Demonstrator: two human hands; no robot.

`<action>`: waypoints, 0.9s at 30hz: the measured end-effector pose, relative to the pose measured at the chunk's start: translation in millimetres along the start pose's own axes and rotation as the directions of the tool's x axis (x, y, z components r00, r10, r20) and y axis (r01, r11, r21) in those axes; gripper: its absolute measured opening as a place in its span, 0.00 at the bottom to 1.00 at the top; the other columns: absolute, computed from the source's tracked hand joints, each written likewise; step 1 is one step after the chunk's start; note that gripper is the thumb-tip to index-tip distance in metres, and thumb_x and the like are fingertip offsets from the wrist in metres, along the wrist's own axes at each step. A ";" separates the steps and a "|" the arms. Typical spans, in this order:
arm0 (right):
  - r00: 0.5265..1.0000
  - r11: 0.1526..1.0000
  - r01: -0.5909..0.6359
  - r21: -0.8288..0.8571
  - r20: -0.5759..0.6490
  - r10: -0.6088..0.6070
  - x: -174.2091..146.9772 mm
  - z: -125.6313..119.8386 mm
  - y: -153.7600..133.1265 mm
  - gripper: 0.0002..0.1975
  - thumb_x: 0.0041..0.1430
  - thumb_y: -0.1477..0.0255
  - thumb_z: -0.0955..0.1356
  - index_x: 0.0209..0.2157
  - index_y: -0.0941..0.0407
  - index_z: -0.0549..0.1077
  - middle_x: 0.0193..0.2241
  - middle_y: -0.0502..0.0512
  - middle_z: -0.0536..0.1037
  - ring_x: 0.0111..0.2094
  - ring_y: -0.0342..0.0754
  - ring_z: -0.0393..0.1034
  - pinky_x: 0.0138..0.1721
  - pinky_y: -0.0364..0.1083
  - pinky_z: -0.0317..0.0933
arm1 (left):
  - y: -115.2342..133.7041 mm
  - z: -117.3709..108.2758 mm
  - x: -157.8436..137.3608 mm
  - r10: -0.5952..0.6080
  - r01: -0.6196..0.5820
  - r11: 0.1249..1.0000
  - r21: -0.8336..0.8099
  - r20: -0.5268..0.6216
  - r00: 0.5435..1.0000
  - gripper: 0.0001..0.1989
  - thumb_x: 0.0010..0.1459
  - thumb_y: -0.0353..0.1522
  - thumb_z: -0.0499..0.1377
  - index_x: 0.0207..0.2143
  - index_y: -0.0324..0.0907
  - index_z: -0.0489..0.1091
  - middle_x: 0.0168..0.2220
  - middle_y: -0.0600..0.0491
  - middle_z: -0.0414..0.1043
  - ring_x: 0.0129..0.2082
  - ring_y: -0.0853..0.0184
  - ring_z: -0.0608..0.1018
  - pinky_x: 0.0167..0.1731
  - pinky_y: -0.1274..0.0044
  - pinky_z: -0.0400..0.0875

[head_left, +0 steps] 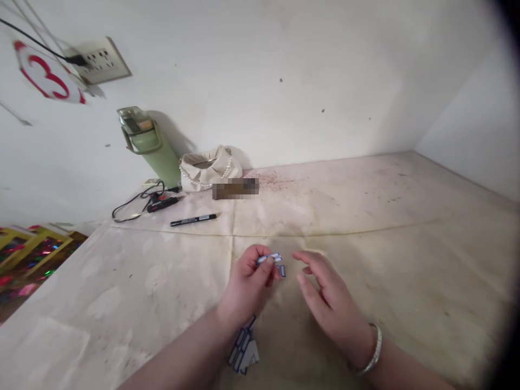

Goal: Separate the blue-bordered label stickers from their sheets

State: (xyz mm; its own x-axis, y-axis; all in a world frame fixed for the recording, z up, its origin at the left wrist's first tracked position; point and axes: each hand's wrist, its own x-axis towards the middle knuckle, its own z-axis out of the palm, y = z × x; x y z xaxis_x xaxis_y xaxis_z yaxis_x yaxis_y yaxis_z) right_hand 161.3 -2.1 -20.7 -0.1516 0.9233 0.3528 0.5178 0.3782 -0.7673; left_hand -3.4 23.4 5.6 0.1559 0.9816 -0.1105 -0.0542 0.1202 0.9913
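Small white label stickers with blue borders (275, 257) are pinched between the thumb and fingers of my left hand (252, 276). One more blue-edged label (283, 271) shows just below its fingertips. To the right, my right hand (325, 292) holds nothing, with thumb and fingers apart and turned toward the labels. A bracelet circles that wrist. Beneath my left forearm lies a label sheet (242, 346) with blue-framed rectangles, partly hidden by the arm.
A black marker (193, 220) lies across the pale tablecloth (365, 233). Behind it are a corded black tool (162, 204), a green bottle (156, 154), a cream bag with pearls (207, 170) and a blurred-out brown object (235, 189). Shiny coloured goods (36, 260) stand beyond the left edge.
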 end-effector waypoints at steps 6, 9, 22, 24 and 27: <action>0.982 0.994 0.109 -0.027 0.160 -0.104 1.3 -0.5 -17.2 0.09 0.61 0.74 0.62 0.42 0.56 0.69 0.40 0.57 0.73 0.43 0.50 0.66 0.45 0.52 0.64 | -8.6 -12.4 14.0 -0.028 0.006 0.994 -0.109 -0.203 0.979 0.06 0.57 0.35 0.56 0.31 0.41 0.64 0.21 0.58 0.68 0.18 0.76 0.63 0.20 0.84 0.57; 0.931 0.978 0.210 0.008 0.303 -0.203 -3.7 9.6 -29.0 0.09 0.60 0.75 0.63 0.43 0.56 0.70 0.41 0.57 0.73 0.44 0.50 0.65 0.46 0.51 0.63 | -11.3 -12.3 14.8 -0.015 -0.009 0.992 -0.125 -0.193 0.981 0.06 0.56 0.35 0.56 0.29 0.41 0.65 0.19 0.58 0.68 0.18 0.76 0.64 0.20 0.84 0.58; 0.791 0.931 0.357 -0.069 0.553 -0.262 -20.2 52.2 -49.6 0.08 0.55 0.73 0.68 0.39 0.54 0.73 0.38 0.53 0.74 0.39 0.51 0.64 0.42 0.51 0.63 | -8.6 -14.3 17.8 -0.080 0.028 0.943 -0.332 -0.145 0.986 0.06 0.52 0.33 0.57 0.29 0.40 0.64 0.19 0.57 0.68 0.17 0.76 0.64 0.19 0.83 0.56; 0.803 0.944 0.323 -0.068 0.547 -0.236 -20.1 52.0 -49.4 0.04 0.55 0.75 0.67 0.35 0.55 0.73 0.36 0.53 0.74 0.39 0.50 0.64 0.42 0.51 0.62 | -8.6 -14.6 17.9 -0.085 0.032 0.940 -0.341 -0.141 0.986 0.06 0.52 0.33 0.58 0.29 0.40 0.64 0.19 0.57 0.68 0.17 0.77 0.64 0.18 0.83 0.55; 0.837 0.967 0.250 -0.046 0.512 -0.192 -19.6 50.1 -45.8 0.03 0.54 0.77 0.67 0.30 0.55 0.70 0.34 0.52 0.73 0.38 0.49 0.64 0.41 0.50 0.62 | -8.7 -14.6 17.9 -0.087 0.033 0.937 -0.348 -0.141 0.986 0.06 0.52 0.33 0.58 0.29 0.40 0.64 0.19 0.57 0.68 0.17 0.77 0.64 0.18 0.84 0.55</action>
State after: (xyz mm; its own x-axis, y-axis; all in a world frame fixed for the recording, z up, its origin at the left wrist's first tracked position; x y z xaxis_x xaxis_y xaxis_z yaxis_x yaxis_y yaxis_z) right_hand 98.4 -34.2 -19.3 -0.6578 0.7341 0.1685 0.5013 0.5937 -0.6295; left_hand -14.5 42.1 -6.0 0.0193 0.9786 -0.2049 -0.3886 0.1962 0.9003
